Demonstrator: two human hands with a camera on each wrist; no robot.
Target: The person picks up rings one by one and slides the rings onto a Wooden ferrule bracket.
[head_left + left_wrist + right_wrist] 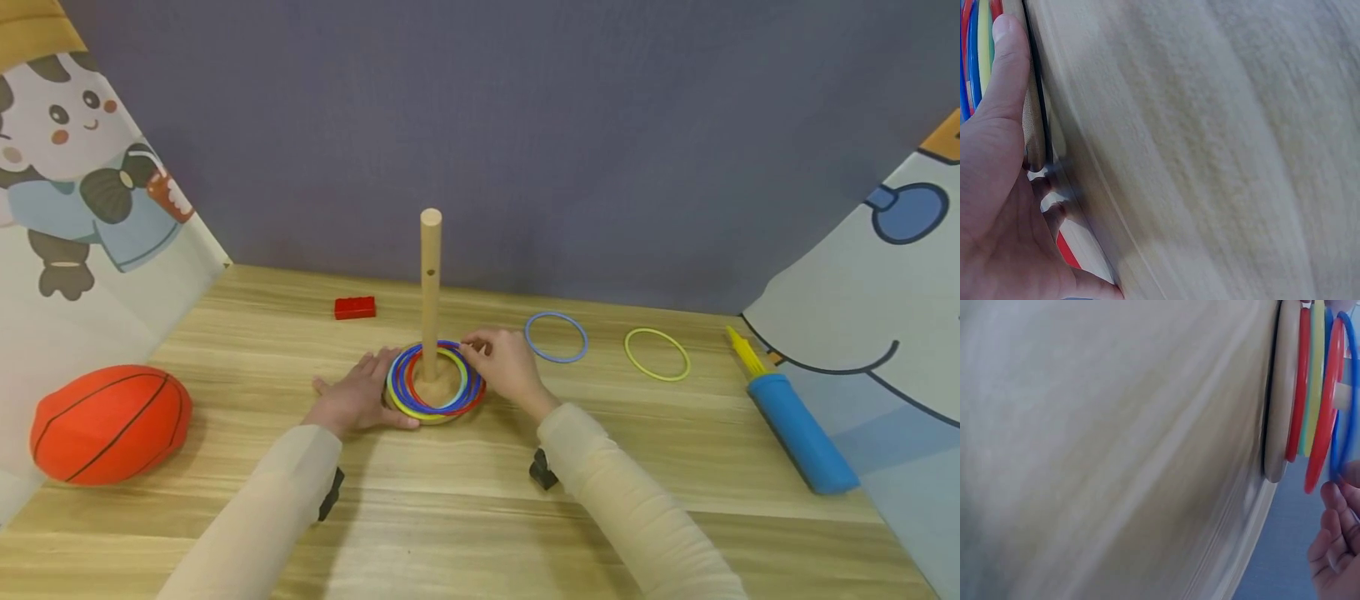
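A ring toss stand has an upright wooden post (430,292) on a round wooden base (1277,419). Several coloured rings lie stacked around the post, among them a red ring (1317,444) and a yellow ring (408,410). My left hand (351,398) rests against the left side of the base with fingers spread. Its straight thumb (1011,69) lies along the base's rim, beside the rings. At the stack's right, my right hand (506,362) pinches a blue ring (1353,406) between thumb and forefinger. That ring stands tilted away from the others, still around the post.
To the right on the table lie a loose blue ring (557,337) and a loose yellow ring (657,355). A blue hand pump (802,433) with a yellow nozzle is farther right. A red block (355,308) sits behind the stand; an orange basketball (112,425) is at left. A grey panel (525,150) closes the back.
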